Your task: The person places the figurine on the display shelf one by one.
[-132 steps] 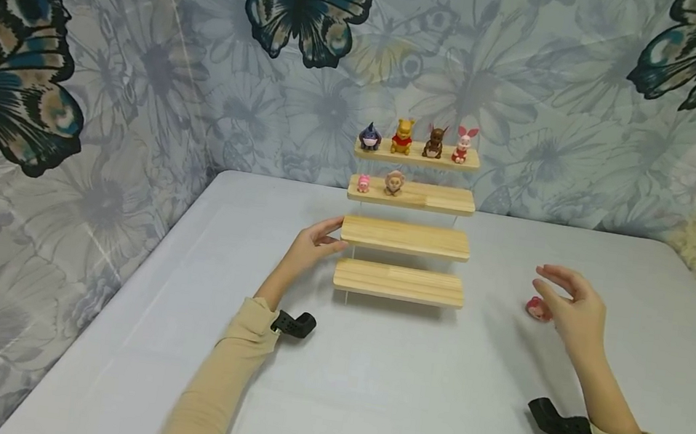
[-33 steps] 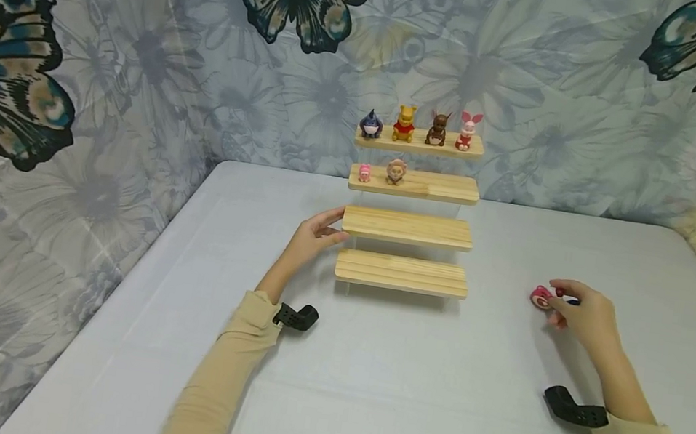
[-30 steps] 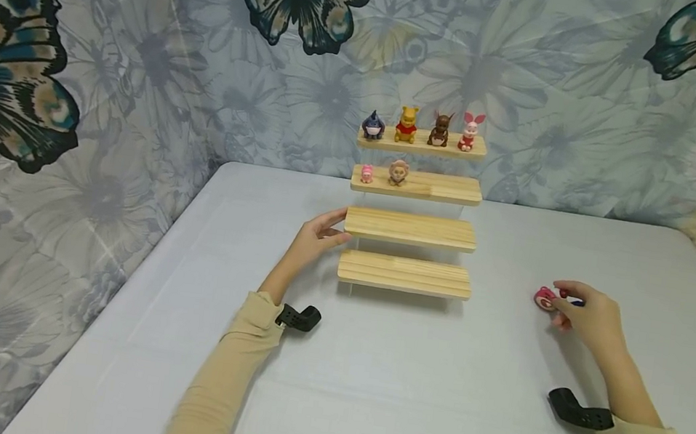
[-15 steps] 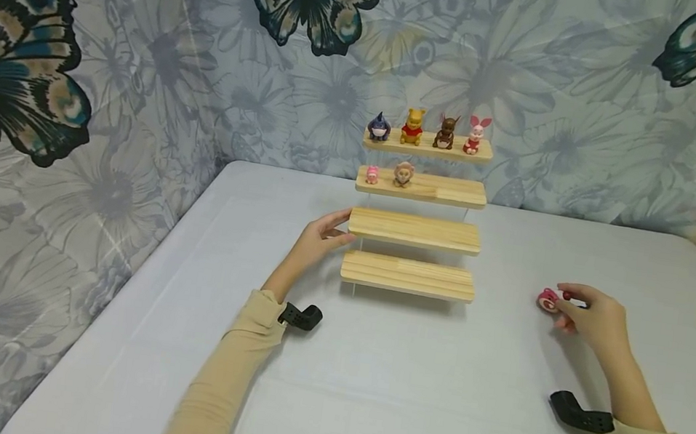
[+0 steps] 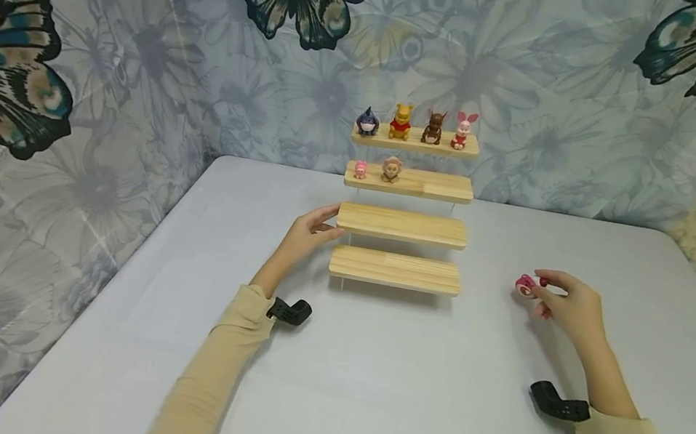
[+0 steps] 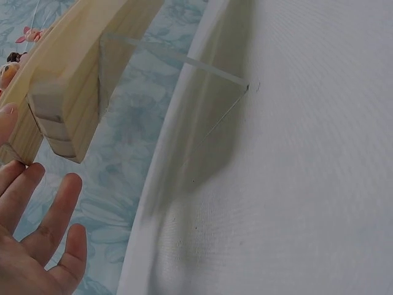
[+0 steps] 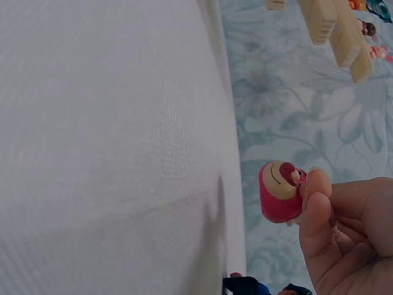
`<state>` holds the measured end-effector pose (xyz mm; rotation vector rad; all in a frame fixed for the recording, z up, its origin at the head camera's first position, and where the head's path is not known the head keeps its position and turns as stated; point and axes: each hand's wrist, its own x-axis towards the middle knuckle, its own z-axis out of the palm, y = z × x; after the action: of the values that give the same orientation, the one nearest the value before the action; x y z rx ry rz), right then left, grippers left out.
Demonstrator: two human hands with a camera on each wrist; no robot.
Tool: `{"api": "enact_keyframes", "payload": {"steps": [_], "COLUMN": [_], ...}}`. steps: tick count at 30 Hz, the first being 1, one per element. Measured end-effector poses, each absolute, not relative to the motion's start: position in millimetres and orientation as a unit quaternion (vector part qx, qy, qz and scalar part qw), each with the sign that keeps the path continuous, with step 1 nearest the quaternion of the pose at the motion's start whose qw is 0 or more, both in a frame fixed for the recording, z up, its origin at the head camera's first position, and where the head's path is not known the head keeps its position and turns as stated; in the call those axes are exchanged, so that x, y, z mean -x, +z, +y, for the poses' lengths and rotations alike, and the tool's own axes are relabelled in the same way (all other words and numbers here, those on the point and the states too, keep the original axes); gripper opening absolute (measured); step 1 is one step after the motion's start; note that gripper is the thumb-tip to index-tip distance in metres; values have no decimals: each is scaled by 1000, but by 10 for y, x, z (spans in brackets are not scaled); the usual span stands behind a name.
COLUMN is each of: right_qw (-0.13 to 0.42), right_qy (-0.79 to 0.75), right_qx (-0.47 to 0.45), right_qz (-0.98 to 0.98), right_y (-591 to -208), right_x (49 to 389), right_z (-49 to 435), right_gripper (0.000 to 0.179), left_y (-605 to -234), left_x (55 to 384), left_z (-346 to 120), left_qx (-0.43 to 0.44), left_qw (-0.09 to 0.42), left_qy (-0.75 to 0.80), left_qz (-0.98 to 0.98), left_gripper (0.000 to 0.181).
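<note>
In the head view my right hand (image 5: 573,309) pinches a small pink bear figurine (image 5: 524,286) over the right side of the table. The right wrist view shows the bear's pink head and cream face (image 7: 281,189) turned sideways, thumb and fingertip gripping it at one edge; its body is mostly hidden. On the left, my left hand (image 5: 306,237) holds the left end of the third plank of a four-tier wooden display shelf (image 5: 402,226). From the left wrist camera, thumb and index finger meet that plank's end, while the other fingers of the hand (image 6: 37,246) spread free.
Several figurines, among them a yellow bear (image 5: 401,121), sit on the top tier. A tiny pink figure (image 5: 361,169) and a lion-like one (image 5: 392,169) occupy the second. Small dark-blue and reddish things (image 7: 245,286) show low in the right wrist view. Clear supports (image 6: 178,58) carry the planks.
Earlier, my right hand hovered with loose fingers beside the pink bear on the table; now it pinches the bear and has shifted slightly toward the shelf. My left hand has stayed at the plank.
</note>
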<state>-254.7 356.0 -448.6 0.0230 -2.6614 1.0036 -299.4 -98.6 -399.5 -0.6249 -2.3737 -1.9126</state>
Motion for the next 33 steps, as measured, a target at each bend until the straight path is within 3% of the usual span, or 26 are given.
{"api": "enact_keyframes", "payload": {"steps": [33], "right_qw": [194], "right_qy": [400], "right_qx": [-20], "right_qz": [-896], "right_y": [-4505], "right_x": [2608], "right_z": [3411], "right_gripper": [28], "left_y": [-3998], "left_x": [3023], "left_z": [-1013], "left_qx": [197], "left_qw": [0], "left_qy": [-628], "left_qz": [-752], "left_gripper": [55]}}
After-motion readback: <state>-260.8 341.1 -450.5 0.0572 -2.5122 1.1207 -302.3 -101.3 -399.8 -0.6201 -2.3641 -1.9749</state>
